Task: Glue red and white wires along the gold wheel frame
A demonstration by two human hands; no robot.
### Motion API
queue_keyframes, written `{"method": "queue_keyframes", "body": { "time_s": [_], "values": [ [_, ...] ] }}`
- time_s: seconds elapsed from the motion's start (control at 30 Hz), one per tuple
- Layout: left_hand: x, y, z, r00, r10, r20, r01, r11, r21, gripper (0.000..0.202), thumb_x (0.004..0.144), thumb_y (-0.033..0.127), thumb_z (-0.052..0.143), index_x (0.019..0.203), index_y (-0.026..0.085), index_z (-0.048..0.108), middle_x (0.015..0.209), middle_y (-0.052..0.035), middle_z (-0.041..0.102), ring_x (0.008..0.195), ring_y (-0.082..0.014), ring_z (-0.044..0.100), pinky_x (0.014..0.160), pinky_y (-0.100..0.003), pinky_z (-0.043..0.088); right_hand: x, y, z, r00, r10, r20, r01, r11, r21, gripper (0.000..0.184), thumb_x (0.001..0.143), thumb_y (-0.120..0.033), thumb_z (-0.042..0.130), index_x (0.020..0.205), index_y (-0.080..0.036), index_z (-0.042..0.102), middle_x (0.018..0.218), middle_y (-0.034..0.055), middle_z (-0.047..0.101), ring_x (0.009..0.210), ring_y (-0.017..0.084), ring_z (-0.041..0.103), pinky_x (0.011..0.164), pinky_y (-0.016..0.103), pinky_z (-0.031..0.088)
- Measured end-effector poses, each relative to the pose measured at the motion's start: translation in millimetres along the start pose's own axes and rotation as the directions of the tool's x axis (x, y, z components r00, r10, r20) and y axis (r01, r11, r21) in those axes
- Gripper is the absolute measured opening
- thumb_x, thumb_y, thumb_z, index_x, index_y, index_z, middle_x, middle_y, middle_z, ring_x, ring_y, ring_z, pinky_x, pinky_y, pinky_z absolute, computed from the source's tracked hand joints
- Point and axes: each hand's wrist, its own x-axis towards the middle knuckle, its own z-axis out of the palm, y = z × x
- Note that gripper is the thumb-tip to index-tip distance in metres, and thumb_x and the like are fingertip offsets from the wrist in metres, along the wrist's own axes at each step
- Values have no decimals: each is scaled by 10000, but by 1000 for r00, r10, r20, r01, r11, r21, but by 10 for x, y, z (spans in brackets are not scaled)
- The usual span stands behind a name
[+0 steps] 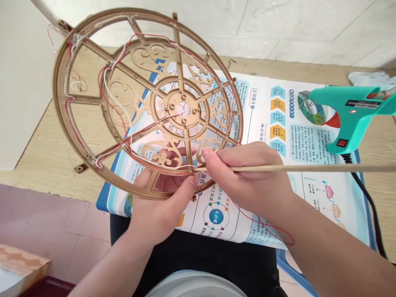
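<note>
A round gold frame [103, 102] with spokes and scroll cut-outs is held up at a tilt. My left hand [161, 210] grips its lower rim, thumb in front and fingers behind, seen through the gaps. Red and white wires [119, 111] run along the rings and one spoke. Between thumb and fingers my right hand [247, 173] holds a thin wooden stick [309, 168]. Its tip touches the inner ring, where the wires meet a lower spoke, close to my left thumb. A loop of red wire [278, 231] hangs below my right hand.
At the right lies a teal glue gun [346, 111] with a lit light and a black cord [368, 202]. Printed poster sheets [260, 103] cover part of the wooden table [37, 152]. Clear plastic [371, 79] lies at the far right, and a box [21, 268] stands lower left.
</note>
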Motion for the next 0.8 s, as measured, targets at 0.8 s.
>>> {"method": "queue_keyframes", "body": {
  "time_s": [0.8],
  "values": [
    [-54,-17,17,988,-105,-114,98,993,-66,413,807,79,816,1139,323,786,1194,42,817,1082,-199,798,907,-224,685,-9,55,-93,975,-127,184,118,991,57,466,1006,-92,565,594,-201,375,543,-64,379,486,67,364,488,242,343]
  ]
}}
